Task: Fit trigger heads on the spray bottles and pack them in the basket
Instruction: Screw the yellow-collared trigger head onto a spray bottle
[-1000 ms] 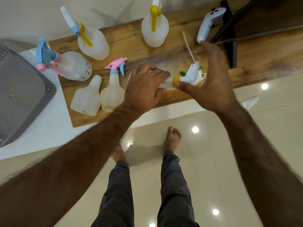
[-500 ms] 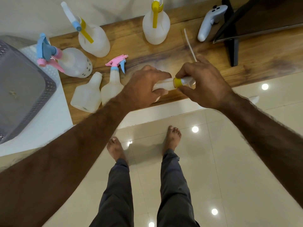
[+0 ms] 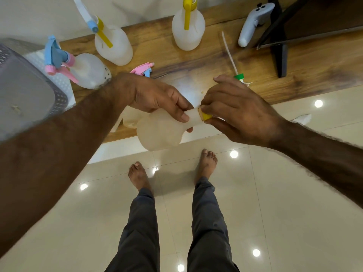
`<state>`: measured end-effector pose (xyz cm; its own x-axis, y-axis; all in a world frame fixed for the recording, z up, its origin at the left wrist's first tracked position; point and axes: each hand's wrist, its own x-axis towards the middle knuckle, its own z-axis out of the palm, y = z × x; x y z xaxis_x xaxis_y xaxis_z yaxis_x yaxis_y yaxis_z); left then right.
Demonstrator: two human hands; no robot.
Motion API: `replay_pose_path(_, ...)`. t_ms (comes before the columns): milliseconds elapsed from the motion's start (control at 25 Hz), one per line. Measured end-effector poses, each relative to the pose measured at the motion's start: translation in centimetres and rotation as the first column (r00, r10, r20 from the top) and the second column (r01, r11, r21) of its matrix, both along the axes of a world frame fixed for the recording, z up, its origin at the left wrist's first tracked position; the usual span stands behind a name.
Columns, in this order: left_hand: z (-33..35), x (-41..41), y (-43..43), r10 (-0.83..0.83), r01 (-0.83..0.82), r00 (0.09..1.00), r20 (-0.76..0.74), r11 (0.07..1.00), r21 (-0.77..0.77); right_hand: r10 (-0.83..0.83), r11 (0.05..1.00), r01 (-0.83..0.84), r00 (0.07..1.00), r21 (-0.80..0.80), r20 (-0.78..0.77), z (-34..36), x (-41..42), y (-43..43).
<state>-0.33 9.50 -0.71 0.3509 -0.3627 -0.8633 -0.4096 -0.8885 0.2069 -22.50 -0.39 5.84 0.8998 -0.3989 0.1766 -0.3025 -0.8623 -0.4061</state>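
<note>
My left hand [image 3: 157, 95] grips the neck of a translucent spray bottle [image 3: 159, 130], held sideways over the front edge of the wooden table [image 3: 196, 61]. My right hand [image 3: 235, 110] is closed on the trigger head's yellow collar [image 3: 207, 115] at the bottle's mouth; the head's green and white tip [image 3: 239, 77] and its thin dip tube [image 3: 228, 52] stick out beyond my fingers. The grey perforated basket [image 3: 25, 89] sits at the far left, and nothing shows inside it.
Three fitted bottles stand on the table: one with a blue and pink head [image 3: 86, 70], one with a white and yellow head [image 3: 112, 44], one with a yellow head [image 3: 188, 26]. A pink trigger head [image 3: 142, 68] shows behind my left wrist. A white controller [image 3: 253, 22] and a black stand [image 3: 280, 40] occupy the back right.
The bottle has been lifted off the table toward me and swung sideways. My right hand has kept its hold at the yellow collar while the pair of hands moved nearer the table's front edge.
</note>
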Motion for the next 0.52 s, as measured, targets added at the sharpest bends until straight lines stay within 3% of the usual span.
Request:
replay_pose_path(40,-1.8,-0.6,3.3,0.101,-0.104,0.987,0.124,0.994,0.018,-0.065,0.989,0.063,0.998,0.136,0.017,0.0,0.2,0.3)
replay_pose_path(160,-6.9,2.9,7.8,-0.206,0.162,0.916,0.346,0.975,0.153,-0.305,0.793,0.218,0.951,0.569,0.061,0.0,0.8,0.6)
replay_pose_path(240,-8.0,5.6,8.5,-0.281,0.265,0.903,0.325,0.960,0.092,-0.434,0.527,0.189,0.898,0.829,0.072,0.2,1.0,0.3)
replay_pose_path(280,-7.7,5.3,8.4,-0.219,0.222,0.948,0.232,0.975,0.015,-0.499,0.356,0.154,0.865,0.922,0.048,0.2,1.0,0.2)
replay_pose_path(320,-7.8,5.2,9.9,-0.249,0.267,0.947,0.201,0.961,-0.071,-0.539,0.205,0.124,0.842,0.971,0.006,0.1,0.9,0.3)
replay_pose_path(360,-8.0,4.4,10.8,-0.149,0.181,0.964,0.218,0.974,-0.135,-0.554,0.110,0.122,0.831,0.986,-0.041,-0.1,0.9,0.4)
replay_pose_path(440,-7.5,3.0,11.4,-0.363,0.406,0.896,0.257,0.903,-0.142,-0.547,0.088,0.199,0.829,0.976,-0.119,-0.6,0.9,0.9)
replay_pose_path(520,-5.7,1.8,8.8,-0.415,0.425,0.905,0.099,0.895,-0.138,-0.552,0.124,0.293,0.814,0.948,-0.179,-1.2,1.0,1.1)
